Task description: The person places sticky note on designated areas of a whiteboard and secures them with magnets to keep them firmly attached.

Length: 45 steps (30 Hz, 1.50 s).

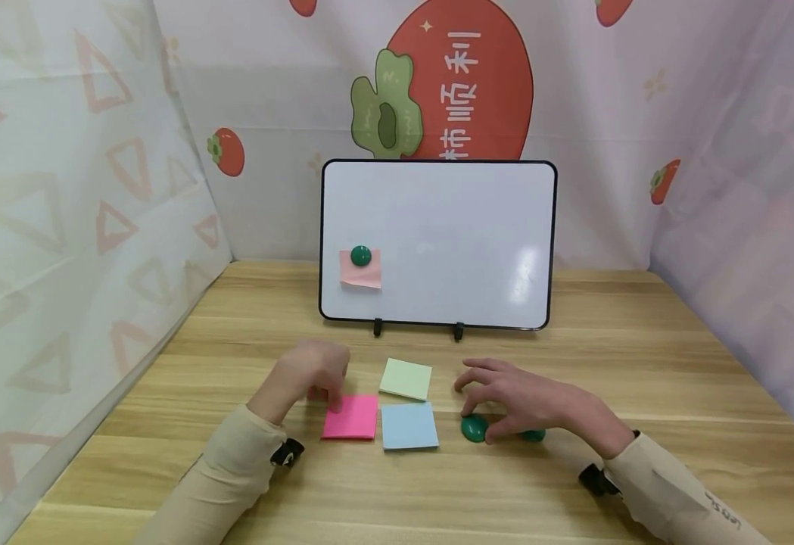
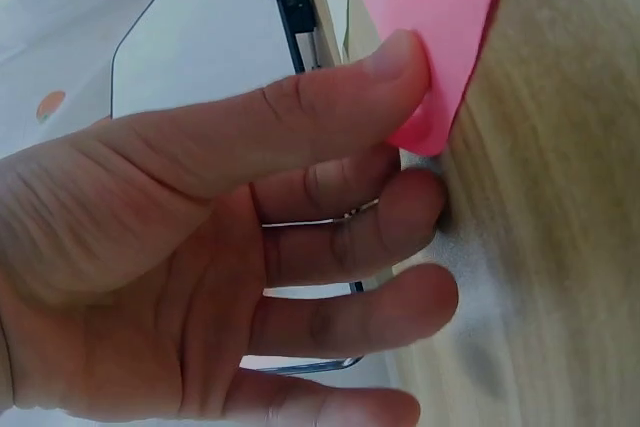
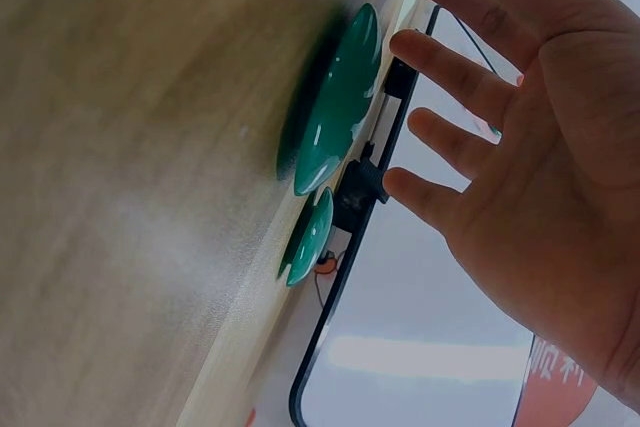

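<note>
A bright pink sticky note (image 1: 356,418) lies at the left of the notes on the table. My left hand (image 1: 315,371) pinches its corner between thumb and index finger; in the left wrist view that corner (image 2: 440,37) bends up. My right hand (image 1: 522,397) is over the green round magnets, with thumb and index finger gripping the sides of the leftmost magnet (image 1: 474,428). Another magnet (image 1: 534,435) shows partly beneath this hand. The right wrist view shows a large magnet (image 3: 340,102) and a smaller-looking one (image 3: 312,237) on the table.
A light green note (image 1: 406,378) and a blue note (image 1: 410,426) lie between the hands. Behind them stands a whiteboard (image 1: 451,242) on black feet, with a pale pink note (image 1: 360,276) under a green magnet (image 1: 360,256). Printed cloth encloses the table's back and sides.
</note>
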{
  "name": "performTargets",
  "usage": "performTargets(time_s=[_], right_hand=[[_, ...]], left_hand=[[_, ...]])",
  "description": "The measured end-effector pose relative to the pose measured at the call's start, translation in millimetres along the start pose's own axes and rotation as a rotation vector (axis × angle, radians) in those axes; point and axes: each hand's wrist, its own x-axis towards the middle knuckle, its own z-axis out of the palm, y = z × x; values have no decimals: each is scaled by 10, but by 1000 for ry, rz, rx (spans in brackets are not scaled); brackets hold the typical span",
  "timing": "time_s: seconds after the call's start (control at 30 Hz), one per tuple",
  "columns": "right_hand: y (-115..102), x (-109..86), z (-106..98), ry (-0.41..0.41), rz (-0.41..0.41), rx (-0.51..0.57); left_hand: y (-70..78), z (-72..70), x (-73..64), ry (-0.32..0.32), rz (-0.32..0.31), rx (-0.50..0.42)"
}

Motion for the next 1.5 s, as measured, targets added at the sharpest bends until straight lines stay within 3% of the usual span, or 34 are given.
performTargets(time_s=[0.13, 0.37, 0.7, 1.5], right_hand=[[-2, -4, -7, 2, -9, -5], [0, -7, -11, -5, -9, -10], [9, -6, 6, -2, -10, -13], [-15, 6, -18, 1, -33, -29]], left_hand=[[-29, -19, 15, -62, 0, -103], [-50, -22, 49, -115, -8, -163], [-112, -10, 74, -129, -8, -174], [-240, -59, 101, -193, 79, -210]])
